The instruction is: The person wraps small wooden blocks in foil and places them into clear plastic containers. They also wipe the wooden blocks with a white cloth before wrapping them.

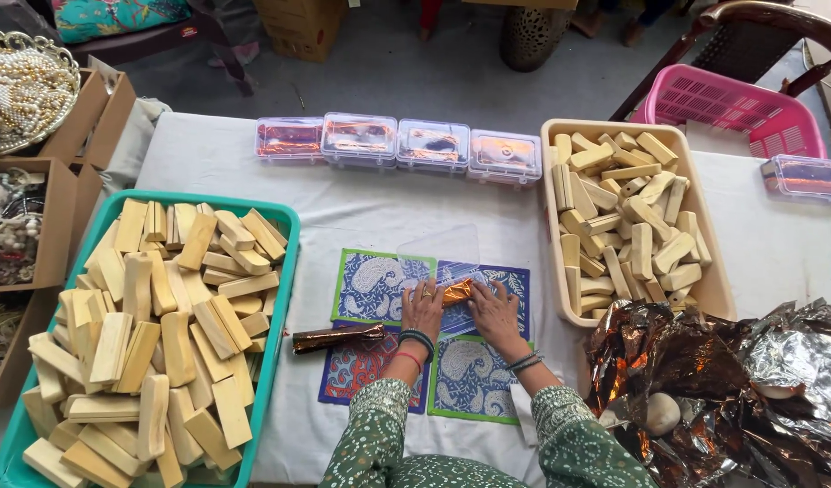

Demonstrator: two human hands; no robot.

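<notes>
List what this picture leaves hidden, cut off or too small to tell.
Head view:
- Foil-wrapped piece: mostly covered by the left hand and right hand.
- Green tray: bottom cut by the frame edge.
- Foil sheets: cut at the right edge.
- Lidded boxes: contents blurred by glare.

The wooden blocks (153,325) look pale, matt and smooth-sawn, heaped in a glossy teal plastic tray (280,298) and a matt cream plastic tray (718,289). The small boxes (397,143) are clear, shiny plastic. The foil (732,380) is crinkled, metallic copper and silver. The surface (361,208) wears matt white cloth.
</notes>
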